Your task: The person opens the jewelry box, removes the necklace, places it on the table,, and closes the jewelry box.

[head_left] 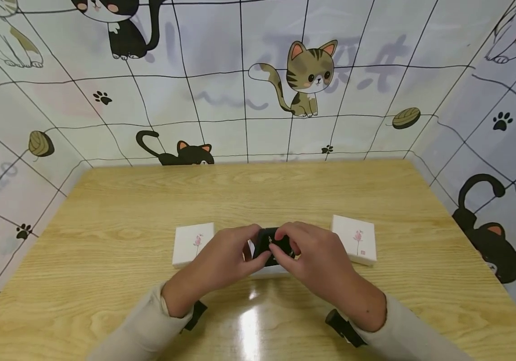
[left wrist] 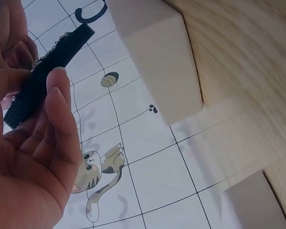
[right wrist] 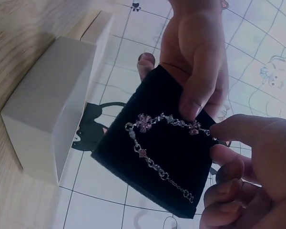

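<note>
My left hand [head_left: 228, 255] grips a black foam pad [head_left: 262, 245] by its edge, thumb on the face and fingers behind. In the right wrist view a silver bracelet [right wrist: 144, 123] with pink flower-shaped stones lies in a curve across the pad [right wrist: 157, 176]. Thumb and index finger of my right hand [right wrist: 262, 167] pinch one end of the bracelet at the pad's side. The left wrist view shows the pad [left wrist: 50, 74] nearly edge-on, tilted above the table. A white box [head_left: 270, 272] sits just under the hands, mostly covered by them.
A white box with a pink flower print [head_left: 191, 245] lies left of my left hand. Another printed white box [head_left: 354, 239] lies beside my right hand. The wooden table [head_left: 248, 195] meets a cat-patterned curtain [head_left: 221, 100] at the back and sides.
</note>
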A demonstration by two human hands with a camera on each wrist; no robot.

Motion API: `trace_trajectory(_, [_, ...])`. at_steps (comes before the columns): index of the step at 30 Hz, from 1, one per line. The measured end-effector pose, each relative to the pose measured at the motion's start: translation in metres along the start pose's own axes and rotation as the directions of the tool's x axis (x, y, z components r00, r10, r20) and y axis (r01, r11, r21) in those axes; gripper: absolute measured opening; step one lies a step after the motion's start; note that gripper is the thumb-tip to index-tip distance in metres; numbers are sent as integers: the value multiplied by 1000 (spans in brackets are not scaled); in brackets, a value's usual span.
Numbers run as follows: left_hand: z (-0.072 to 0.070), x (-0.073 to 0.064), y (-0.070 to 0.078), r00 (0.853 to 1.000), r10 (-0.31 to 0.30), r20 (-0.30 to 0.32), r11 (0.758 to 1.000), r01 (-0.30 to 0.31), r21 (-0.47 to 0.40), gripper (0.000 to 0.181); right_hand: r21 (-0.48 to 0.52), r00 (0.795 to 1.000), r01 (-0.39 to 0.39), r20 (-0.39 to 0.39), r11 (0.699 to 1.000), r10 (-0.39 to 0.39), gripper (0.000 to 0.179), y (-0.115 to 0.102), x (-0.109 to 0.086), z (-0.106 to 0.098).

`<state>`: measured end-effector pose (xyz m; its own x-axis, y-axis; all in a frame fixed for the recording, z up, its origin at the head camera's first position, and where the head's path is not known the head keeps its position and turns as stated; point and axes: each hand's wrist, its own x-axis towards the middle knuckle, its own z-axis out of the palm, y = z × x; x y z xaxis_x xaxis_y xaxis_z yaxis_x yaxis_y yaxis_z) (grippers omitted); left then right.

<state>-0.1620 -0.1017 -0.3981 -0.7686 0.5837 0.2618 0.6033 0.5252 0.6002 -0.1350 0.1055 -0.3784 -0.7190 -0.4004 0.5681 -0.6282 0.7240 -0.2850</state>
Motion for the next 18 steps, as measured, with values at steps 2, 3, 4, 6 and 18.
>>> trace_trajectory(2, [0, 0, 1, 1000, 1, 2, 1000, -1, 11, 12, -15, 1000, 3, -1, 1000, -3, 20, 0, 0, 0])
trace_trajectory(3, [0, 0, 2, 1000, 3, 3, 1000, -3, 20, 12, -21, 1000, 3, -3, 1000, -4, 21, 0, 0, 0])
trace_trajectory(4, [0, 1, 2, 1000, 5, 3, 1000, -5, 28, 12, -26, 1000, 4, -5, 1000, -4, 21, 0, 0, 0])
trace_trajectory(6, [0, 1, 3, 1000, 13, 2, 999, -13, 43, 12, -38, 1000, 6, -8, 999, -7, 21, 0, 0, 1])
trace_trajectory(18, [5, -1, 6, 994, 94, -51, 975, -81, 206, 19, -41, 1000, 21, 20, 999, -20, 17, 3, 3, 2])
